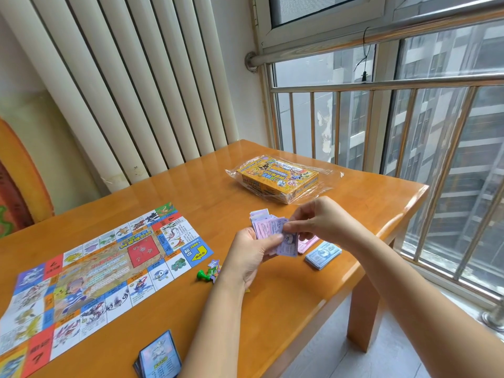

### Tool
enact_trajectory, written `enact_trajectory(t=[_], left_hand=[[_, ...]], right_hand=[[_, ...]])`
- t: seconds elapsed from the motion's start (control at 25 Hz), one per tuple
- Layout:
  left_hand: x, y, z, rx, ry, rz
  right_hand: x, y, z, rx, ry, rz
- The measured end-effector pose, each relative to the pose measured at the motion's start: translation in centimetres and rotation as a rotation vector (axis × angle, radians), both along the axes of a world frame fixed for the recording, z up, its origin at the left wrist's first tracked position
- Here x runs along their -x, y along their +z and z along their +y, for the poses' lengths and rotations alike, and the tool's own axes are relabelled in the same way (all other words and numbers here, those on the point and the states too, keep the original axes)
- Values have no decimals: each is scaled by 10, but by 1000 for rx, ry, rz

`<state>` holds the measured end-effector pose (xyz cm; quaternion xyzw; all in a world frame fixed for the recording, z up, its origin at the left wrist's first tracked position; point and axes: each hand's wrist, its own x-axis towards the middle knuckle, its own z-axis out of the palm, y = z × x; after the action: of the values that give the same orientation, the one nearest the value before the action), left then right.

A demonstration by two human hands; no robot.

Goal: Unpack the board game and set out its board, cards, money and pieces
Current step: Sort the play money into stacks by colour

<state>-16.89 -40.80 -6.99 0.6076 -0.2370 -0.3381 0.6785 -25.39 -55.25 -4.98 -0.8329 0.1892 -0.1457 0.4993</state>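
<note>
While the left hand (249,252) pinches the purple notes (272,231) and the right hand (313,218) closes its grip on one above the tabletop (245,309), loose notes may slip. They could scatter onto the blue pile (323,255) at the near right.

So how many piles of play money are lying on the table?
2. A blue pile sits near the table's right edge, and a pink pile lies beside it, partly hidden behind the right hand. Both hands hold more purple notes; other piles may be hidden.
</note>
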Motion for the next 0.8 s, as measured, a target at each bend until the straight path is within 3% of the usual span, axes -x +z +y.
enact_trajectory(t=[0.12, 0.48, 0.8], left_hand=[[-3, 2, -2, 53, -34, 125], [-8, 2, -1, 99, 40, 165], [-7, -2, 1, -22, 119, -98]], right_hand=[[4, 1, -2, 19, -17, -62], [14, -1, -9, -32, 13, -95], [14, 5, -8, 16, 63, -60]])
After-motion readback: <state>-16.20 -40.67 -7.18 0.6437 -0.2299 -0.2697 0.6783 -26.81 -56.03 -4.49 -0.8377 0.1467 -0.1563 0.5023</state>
